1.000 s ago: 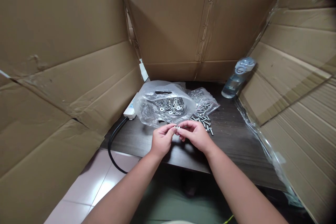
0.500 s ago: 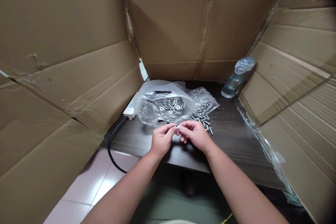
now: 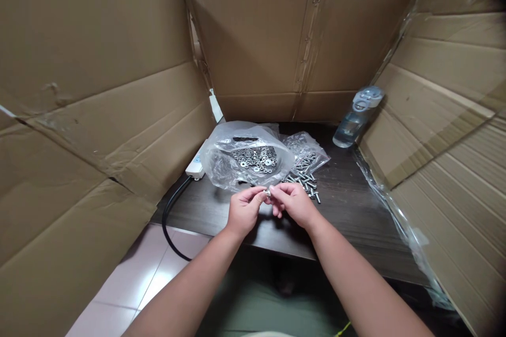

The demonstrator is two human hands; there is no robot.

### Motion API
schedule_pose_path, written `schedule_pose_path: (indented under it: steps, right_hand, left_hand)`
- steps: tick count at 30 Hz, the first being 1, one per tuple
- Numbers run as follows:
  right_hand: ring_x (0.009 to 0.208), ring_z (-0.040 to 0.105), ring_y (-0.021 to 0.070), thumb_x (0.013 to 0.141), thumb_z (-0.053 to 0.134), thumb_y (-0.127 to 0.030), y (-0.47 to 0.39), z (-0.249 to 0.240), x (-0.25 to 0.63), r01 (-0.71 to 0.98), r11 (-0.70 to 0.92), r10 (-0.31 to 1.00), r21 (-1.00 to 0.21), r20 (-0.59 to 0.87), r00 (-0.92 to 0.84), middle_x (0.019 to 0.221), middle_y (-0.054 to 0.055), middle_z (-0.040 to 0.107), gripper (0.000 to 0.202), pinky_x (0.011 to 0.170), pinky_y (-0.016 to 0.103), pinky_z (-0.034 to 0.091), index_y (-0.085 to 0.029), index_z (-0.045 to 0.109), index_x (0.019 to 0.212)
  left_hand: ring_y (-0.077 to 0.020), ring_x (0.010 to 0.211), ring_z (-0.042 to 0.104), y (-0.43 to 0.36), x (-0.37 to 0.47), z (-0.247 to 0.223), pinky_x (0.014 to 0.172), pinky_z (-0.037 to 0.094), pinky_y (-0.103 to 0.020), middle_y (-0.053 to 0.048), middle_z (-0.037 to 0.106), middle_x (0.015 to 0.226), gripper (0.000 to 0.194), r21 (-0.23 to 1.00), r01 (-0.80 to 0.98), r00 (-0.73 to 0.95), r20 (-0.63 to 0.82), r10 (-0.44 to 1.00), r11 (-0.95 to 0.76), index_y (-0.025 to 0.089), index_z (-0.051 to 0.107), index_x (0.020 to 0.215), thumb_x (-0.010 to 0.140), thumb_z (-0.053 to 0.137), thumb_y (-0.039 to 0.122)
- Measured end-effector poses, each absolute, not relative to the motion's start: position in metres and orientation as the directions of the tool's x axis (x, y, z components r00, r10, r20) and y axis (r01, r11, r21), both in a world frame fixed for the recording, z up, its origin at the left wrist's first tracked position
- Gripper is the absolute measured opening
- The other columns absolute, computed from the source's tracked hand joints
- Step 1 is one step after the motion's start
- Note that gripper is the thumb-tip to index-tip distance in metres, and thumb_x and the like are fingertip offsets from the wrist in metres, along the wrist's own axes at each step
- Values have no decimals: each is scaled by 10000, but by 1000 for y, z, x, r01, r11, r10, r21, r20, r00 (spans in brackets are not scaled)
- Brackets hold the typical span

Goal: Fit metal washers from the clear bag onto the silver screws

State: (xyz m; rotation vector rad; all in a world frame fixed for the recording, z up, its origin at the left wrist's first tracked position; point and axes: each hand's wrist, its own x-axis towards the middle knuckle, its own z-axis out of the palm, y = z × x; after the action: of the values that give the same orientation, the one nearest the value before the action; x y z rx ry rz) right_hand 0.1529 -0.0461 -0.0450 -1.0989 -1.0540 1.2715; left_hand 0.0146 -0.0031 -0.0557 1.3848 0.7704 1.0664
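My left hand and my right hand meet above the front part of the dark table. Both are closed, fingertips pinching a small shiny metal bolt between them. Most of the bolt is covered by fingers, so I cannot tell whether a nut or washer sits on it. Just beyond the hands, a clear plastic bag lies open with many loose nuts and washers inside. To its right, a pile of silver bolts spills out of a smaller clear bag.
A water bottle stands at the back right against the cardboard wall. Cardboard panels also rise at the left and back. A white power strip with a black cable lies left of the big bag, the cable hanging over the table edge.
My right fingers have shifted slightly around the bolt, and a little more of its metal shows. My left hand has stayed almost still.
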Motion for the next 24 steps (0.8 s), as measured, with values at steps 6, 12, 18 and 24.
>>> schedule_pose_path:
  steps: [6, 12, 18, 24]
  right_hand:
    - [495, 573, 105, 761, 621, -451, -47, -43, 154, -242, 3, 999, -970, -8, 42, 709, 43, 639, 328, 426, 205, 452, -130, 602, 828]
    - [475, 549, 97, 739, 652, -380, -48, -43, 155, -168, 50, 999, -985, 47, 20, 656, 23, 627, 250, 430, 209, 454, -137, 603, 768]
    - [382, 514, 93, 827, 477, -534, -43, -48, 152, -177, -66, 996, -982, -76, 52, 553, 8, 559, 434, 340, 192, 389, -126, 560, 704]
    - [519, 579, 108, 718, 682, -360, -48, -40, 154, -210, 52, 999, -976, 54, -1, 720, 27, 636, 268, 461, 218, 475, -143, 577, 837]
  left_hand:
    - [-106, 531, 562, -1, 14, -59, 498, 446, -208, -44, 662, 657, 229, 983, -147, 343, 157, 926, -112, 137, 708, 876, 743, 653, 316]
    - [-94, 519, 548, -1, 14, -59, 485, 433, -198, -32, 645, 642, 209, 982, -162, 377, 156, 913, -101, 141, 709, 850, 747, 654, 315]
    - [-84, 497, 530, -1, 16, -59, 473, 417, -193, -31, 651, 641, 207, 985, -148, 363, 141, 921, -92, 142, 707, 840, 742, 657, 317]
    - [-46, 409, 433, -1, 15, -61, 402, 336, -184, -27, 645, 637, 237, 982, -182, 344, 111, 932, -49, 136, 708, 856, 723, 673, 328]
